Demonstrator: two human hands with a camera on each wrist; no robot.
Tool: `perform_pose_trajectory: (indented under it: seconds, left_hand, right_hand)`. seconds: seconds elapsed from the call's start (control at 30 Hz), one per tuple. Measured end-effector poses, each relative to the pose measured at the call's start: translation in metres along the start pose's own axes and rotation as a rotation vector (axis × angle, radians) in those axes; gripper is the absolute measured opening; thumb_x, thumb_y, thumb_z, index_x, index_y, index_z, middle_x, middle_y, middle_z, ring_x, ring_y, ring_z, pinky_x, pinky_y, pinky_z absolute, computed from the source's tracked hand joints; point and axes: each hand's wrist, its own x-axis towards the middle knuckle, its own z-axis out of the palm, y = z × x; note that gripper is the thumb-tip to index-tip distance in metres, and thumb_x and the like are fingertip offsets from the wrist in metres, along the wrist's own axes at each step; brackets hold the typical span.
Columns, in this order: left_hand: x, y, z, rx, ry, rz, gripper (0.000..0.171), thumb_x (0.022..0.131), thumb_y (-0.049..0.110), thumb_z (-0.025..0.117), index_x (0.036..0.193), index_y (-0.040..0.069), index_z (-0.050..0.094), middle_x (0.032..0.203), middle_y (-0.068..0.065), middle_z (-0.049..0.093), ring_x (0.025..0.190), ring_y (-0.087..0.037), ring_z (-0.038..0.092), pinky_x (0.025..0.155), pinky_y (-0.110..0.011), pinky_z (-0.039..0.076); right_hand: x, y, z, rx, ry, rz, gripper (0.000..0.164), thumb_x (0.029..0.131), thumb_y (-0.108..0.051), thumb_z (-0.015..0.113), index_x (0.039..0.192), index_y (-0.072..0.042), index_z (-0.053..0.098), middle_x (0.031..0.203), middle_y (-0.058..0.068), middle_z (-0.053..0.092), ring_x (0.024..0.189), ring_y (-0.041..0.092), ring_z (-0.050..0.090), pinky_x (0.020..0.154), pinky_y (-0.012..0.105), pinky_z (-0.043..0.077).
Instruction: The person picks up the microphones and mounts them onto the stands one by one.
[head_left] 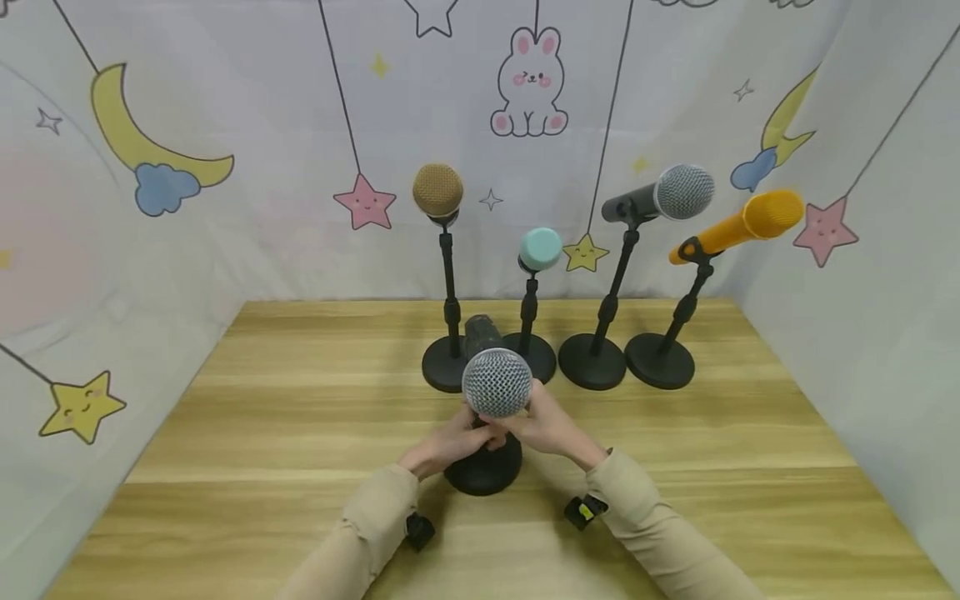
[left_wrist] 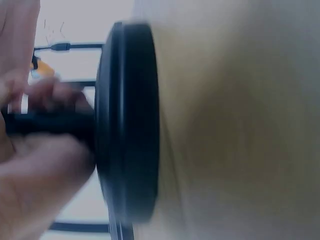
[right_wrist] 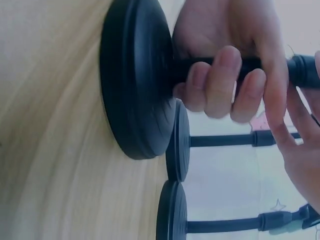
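Observation:
In the head view, a microphone [head_left: 497, 382] with a silver mesh head and dark body is mounted on a black desk stand [head_left: 483, 471] in front of me, its mesh towards me. My left hand [head_left: 461, 439] grips the stand's pole low down; the right wrist view shows those fingers [right_wrist: 220, 90] curled round it. Higher up, just under the microphone, my right hand [head_left: 546, 423] holds the pole, partly hidden by the mesh head. The round black base [left_wrist: 127, 120] is right at the tabletop.
Behind stand several microphones on black stands: a gold-brown one [head_left: 438, 192], a mint one [head_left: 541, 249], a silver-headed black one [head_left: 684, 192] and an orange one [head_left: 772, 214]. The wooden table [head_left: 285, 400] is bordered by a patterned cloth backdrop [head_left: 262, 125].

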Motion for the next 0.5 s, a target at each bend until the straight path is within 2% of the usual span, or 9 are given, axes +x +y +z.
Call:
perform_pose_trajectory:
  seconds: [0.1,0.13,0.2,0.27,0.33,0.37,0.5]
  left_hand:
    - [-0.006,-0.004,-0.009,0.014,-0.127,0.003,0.017,0.094,0.023,0.046,0.092,0.007,0.050,0.086,-0.005,0.054,0.085,-0.016,0.051,0.086,-0.033,0.039]
    - [-0.008,-0.005,-0.012,0.025,-0.150,0.000,0.020,0.093,0.025,0.046,0.100,0.007,0.051,0.096,-0.005,0.056,0.095,-0.017,0.052,0.092,-0.034,0.038]
    - [-0.012,-0.005,-0.017,0.080,-0.165,-0.011,0.029,0.093,0.029,0.047,0.116,0.011,0.050,0.117,-0.003,0.054,0.113,-0.015,0.048,0.101,-0.035,0.034]
    - [-0.016,-0.005,-0.020,0.155,-0.153,-0.016,0.036,0.092,0.032,0.047,0.125,0.018,0.044,0.130,0.001,0.046,0.122,-0.014,0.041,0.104,-0.035,0.031]
    - [-0.017,-0.004,-0.020,0.250,-0.128,0.005,0.039,0.091,0.034,0.048,0.128,0.022,0.041,0.134,0.005,0.042,0.125,-0.012,0.038,0.103,-0.034,0.032]
    - [-0.018,-0.003,-0.020,0.290,-0.115,0.021,0.038,0.091,0.034,0.048,0.128,0.023,0.042,0.134,0.006,0.042,0.124,-0.011,0.039,0.102,-0.033,0.033]
    - [-0.020,0.002,-0.018,0.426,-0.066,0.107,0.031,0.092,0.027,0.049,0.121,0.016,0.051,0.126,0.002,0.051,0.117,-0.011,0.047,0.096,-0.029,0.040]
  right_hand:
    - [0.000,0.000,-0.004,0.068,-0.093,0.061,0.038,0.083,0.001,0.059,0.120,-0.002,0.050,0.120,0.015,0.054,0.112,0.008,0.050,0.093,0.028,0.042]
    - [0.000,-0.002,-0.005,0.086,-0.118,0.060,0.038,0.084,0.002,0.057,0.121,0.000,0.050,0.115,0.017,0.056,0.105,0.006,0.052,0.089,0.027,0.045]
    - [0.002,-0.003,-0.006,0.102,-0.165,0.030,0.037,0.084,0.003,0.056,0.121,-0.001,0.051,0.115,0.018,0.057,0.101,0.002,0.052,0.084,0.025,0.046]
    - [0.005,-0.003,-0.008,0.119,-0.209,-0.018,0.038,0.085,0.004,0.054,0.122,-0.003,0.051,0.116,0.017,0.057,0.098,0.002,0.052,0.081,0.023,0.045]
    - [0.007,-0.003,-0.010,0.137,-0.241,-0.048,0.039,0.085,0.003,0.055,0.123,-0.006,0.052,0.117,0.015,0.058,0.099,0.004,0.053,0.081,0.023,0.045]
    - [0.008,-0.002,-0.010,0.146,-0.254,-0.052,0.041,0.085,0.003,0.055,0.123,-0.009,0.052,0.123,0.013,0.055,0.107,0.005,0.050,0.087,0.023,0.043]
    - [0.008,-0.001,-0.014,0.116,-0.251,-0.026,0.038,0.086,-0.004,0.057,0.123,-0.010,0.052,0.124,0.010,0.055,0.116,0.009,0.048,0.098,0.025,0.038]
